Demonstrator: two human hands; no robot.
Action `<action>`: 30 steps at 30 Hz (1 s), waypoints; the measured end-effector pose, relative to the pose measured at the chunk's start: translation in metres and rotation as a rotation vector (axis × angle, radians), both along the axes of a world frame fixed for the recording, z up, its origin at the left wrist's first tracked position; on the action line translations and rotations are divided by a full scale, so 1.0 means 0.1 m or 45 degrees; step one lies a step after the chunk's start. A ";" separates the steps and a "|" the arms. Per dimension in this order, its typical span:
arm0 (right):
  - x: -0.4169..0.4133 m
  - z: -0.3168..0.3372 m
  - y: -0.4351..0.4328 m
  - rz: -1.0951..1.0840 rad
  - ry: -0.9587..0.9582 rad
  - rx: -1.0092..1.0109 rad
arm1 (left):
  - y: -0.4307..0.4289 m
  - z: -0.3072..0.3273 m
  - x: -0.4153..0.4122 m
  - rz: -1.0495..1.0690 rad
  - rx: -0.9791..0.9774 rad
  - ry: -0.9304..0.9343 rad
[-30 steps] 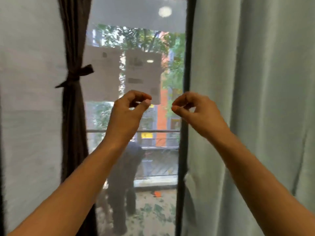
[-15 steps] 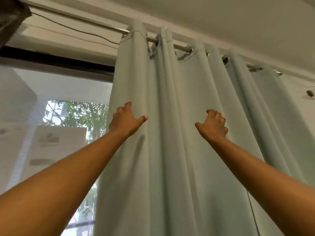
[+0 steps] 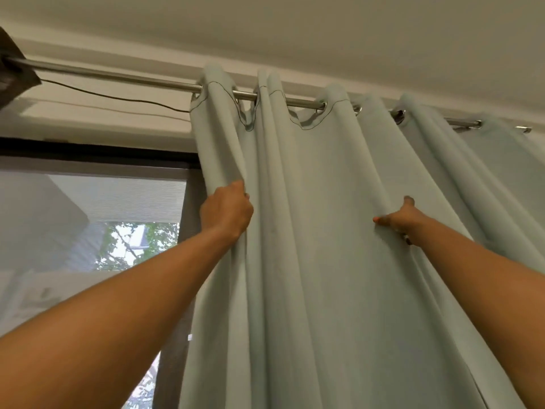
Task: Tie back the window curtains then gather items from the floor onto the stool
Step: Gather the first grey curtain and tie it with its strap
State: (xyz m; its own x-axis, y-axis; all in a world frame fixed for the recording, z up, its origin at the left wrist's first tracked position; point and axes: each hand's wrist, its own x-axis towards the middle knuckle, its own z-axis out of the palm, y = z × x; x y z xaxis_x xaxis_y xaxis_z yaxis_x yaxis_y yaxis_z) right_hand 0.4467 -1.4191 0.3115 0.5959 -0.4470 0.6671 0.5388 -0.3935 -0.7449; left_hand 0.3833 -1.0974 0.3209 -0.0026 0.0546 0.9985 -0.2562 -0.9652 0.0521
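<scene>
A pale green curtain (image 3: 318, 231) hangs in folds from a metal rod (image 3: 132, 78) by eyelets, filling the right half of the view. My left hand (image 3: 225, 212) grips the curtain's left edge, fingers curled round the fabric. My right hand (image 3: 401, 218) holds a fold further right, its fingers tucked behind the cloth and the thumb pressed on the front. The stool and the floor items are out of view.
A dark curtain's top corner (image 3: 14, 75) hangs on the rod at the far left. A thin cable (image 3: 118, 97) runs under the rod. The window (image 3: 88, 219) with a mesh screen and dark frame lies to the left; the ceiling is above.
The view has tilted up from the window to the curtain top. Both hands rose, went from resting on the green curtain to gripping its folds, and the left edge is bunched.
</scene>
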 end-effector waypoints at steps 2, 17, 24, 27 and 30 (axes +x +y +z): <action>0.00 0.05 0.17 -0.177 -0.071 -0.160 | 0.10 0.03 -0.03 0.009 0.006 -0.049; -1.02 0.84 3.61 0.097 -0.642 -0.680 | 2.25 0.42 -0.81 0.168 -0.135 -0.140; -1.32 0.72 5.07 0.445 -0.669 -1.032 | 3.81 0.31 -1.07 0.253 -0.262 -0.176; -1.35 0.60 5.23 0.574 -0.636 -1.100 | 4.08 0.05 -1.13 0.087 -0.175 -0.254; -1.27 0.57 5.15 0.498 -0.658 -1.005 | 3.88 0.01 -1.16 -0.110 -0.070 -0.263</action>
